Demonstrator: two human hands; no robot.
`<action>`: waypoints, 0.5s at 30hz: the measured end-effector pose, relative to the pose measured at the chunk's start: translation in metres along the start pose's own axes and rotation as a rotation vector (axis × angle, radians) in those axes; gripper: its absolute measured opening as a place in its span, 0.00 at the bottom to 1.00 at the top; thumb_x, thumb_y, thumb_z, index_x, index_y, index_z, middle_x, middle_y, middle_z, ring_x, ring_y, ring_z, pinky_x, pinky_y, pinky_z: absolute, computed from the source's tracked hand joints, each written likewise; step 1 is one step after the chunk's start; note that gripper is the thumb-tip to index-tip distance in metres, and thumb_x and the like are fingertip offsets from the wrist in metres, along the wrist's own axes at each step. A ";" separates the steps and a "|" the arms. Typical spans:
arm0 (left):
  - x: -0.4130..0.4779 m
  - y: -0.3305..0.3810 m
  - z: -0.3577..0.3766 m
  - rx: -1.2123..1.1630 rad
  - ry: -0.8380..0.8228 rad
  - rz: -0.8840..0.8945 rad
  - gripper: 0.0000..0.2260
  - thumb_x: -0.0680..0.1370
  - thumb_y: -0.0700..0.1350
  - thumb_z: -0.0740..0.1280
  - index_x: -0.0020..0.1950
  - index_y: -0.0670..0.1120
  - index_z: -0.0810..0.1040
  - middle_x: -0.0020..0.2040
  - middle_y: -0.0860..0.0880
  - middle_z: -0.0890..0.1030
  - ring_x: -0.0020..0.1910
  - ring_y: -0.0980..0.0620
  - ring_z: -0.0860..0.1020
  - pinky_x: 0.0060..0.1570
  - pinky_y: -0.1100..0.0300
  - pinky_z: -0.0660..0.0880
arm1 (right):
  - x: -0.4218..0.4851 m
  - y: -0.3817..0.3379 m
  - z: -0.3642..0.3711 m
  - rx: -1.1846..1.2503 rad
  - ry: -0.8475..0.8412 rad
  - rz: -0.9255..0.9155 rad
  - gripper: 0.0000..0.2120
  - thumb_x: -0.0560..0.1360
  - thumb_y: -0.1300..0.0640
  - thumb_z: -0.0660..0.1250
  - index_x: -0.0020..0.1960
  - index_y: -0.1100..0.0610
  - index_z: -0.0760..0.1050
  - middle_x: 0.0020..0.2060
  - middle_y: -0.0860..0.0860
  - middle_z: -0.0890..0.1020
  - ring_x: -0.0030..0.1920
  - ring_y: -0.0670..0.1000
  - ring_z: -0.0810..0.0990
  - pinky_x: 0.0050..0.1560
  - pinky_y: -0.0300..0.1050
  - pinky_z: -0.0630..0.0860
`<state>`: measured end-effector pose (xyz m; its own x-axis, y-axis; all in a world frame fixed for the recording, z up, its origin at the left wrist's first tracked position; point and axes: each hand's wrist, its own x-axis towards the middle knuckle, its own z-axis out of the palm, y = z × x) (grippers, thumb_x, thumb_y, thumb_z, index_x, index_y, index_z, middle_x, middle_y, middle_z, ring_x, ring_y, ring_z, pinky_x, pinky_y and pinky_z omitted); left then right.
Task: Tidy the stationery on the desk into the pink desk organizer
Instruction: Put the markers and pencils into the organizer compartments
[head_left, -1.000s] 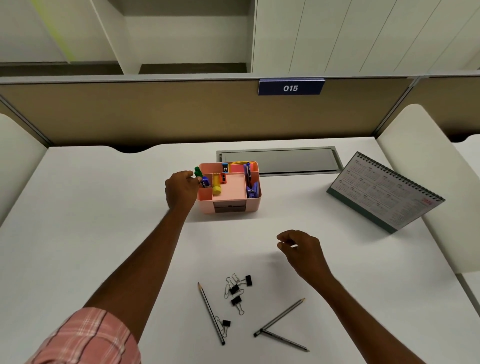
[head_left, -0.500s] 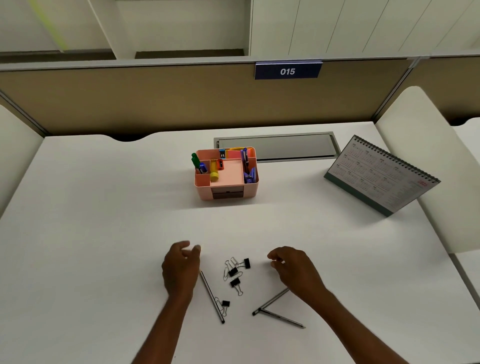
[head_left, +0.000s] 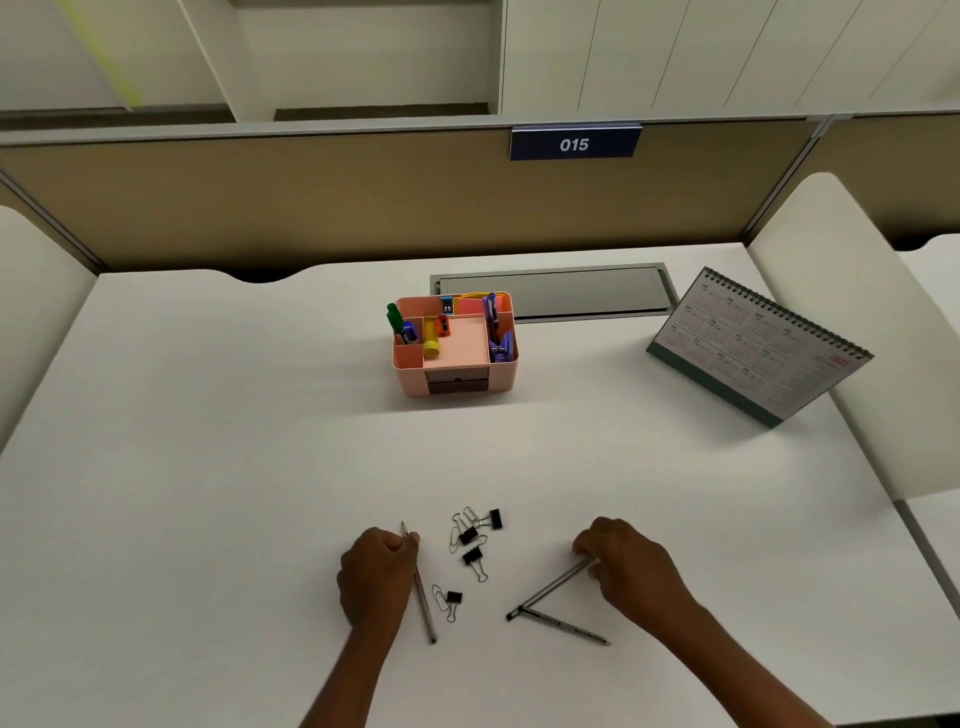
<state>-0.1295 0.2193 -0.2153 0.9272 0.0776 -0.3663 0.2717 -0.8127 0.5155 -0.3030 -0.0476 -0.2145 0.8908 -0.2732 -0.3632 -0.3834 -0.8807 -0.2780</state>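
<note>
The pink desk organizer (head_left: 404, 375) stands mid-desk holding a green marker (head_left: 393, 317), a yellow glue stick (head_left: 430, 340), a purple pen and other small items. Near the front edge, my left hand (head_left: 375, 577) closes its fingers on the upper part of a grey pencil (head_left: 425, 605) that still lies on the desk. My right hand (head_left: 626, 569) pinches the top end of a second pencil (head_left: 550, 590), whose lower tip meets a third pencil (head_left: 569, 626). Several black binder clips (head_left: 470, 535) and paper clips lie between my hands.
A spiral desk calendar (head_left: 758, 345) leans at the right. A grey cable hatch (head_left: 556, 291) sits behind the organizer. A beige partition with a "015" sign (head_left: 574, 144) closes the back. White side panels flank the white desk (head_left: 208, 441).
My left hand came back from the organizer to the front of the desk and closed on the left pencil. My right hand moved down onto the end of the right pencil.
</note>
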 end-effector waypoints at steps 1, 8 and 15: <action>0.000 0.000 0.000 -0.006 -0.002 0.013 0.12 0.76 0.53 0.73 0.37 0.48 0.80 0.35 0.51 0.81 0.38 0.47 0.76 0.41 0.57 0.70 | 0.000 0.001 0.001 -0.005 0.000 -0.011 0.18 0.77 0.58 0.65 0.64 0.45 0.77 0.59 0.41 0.78 0.62 0.46 0.75 0.51 0.43 0.76; -0.004 0.007 -0.004 -0.056 -0.026 0.049 0.09 0.74 0.50 0.73 0.37 0.47 0.81 0.34 0.51 0.83 0.38 0.46 0.80 0.42 0.55 0.73 | 0.001 -0.001 0.007 -0.106 0.076 -0.121 0.11 0.75 0.62 0.65 0.51 0.47 0.79 0.46 0.43 0.79 0.51 0.49 0.78 0.38 0.47 0.75; -0.003 0.016 -0.018 -0.304 0.040 0.197 0.08 0.76 0.42 0.72 0.56 0.48 0.84 0.34 0.57 0.82 0.37 0.59 0.80 0.45 0.58 0.77 | 0.001 -0.005 0.004 -0.239 0.089 -0.195 0.18 0.61 0.70 0.68 0.43 0.50 0.75 0.37 0.44 0.76 0.40 0.50 0.77 0.30 0.44 0.69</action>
<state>-0.1235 0.2166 -0.1919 0.9771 -0.0355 -0.2097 0.1458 -0.6063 0.7818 -0.3008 -0.0421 -0.2168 0.9639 -0.1134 -0.2411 -0.1441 -0.9830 -0.1138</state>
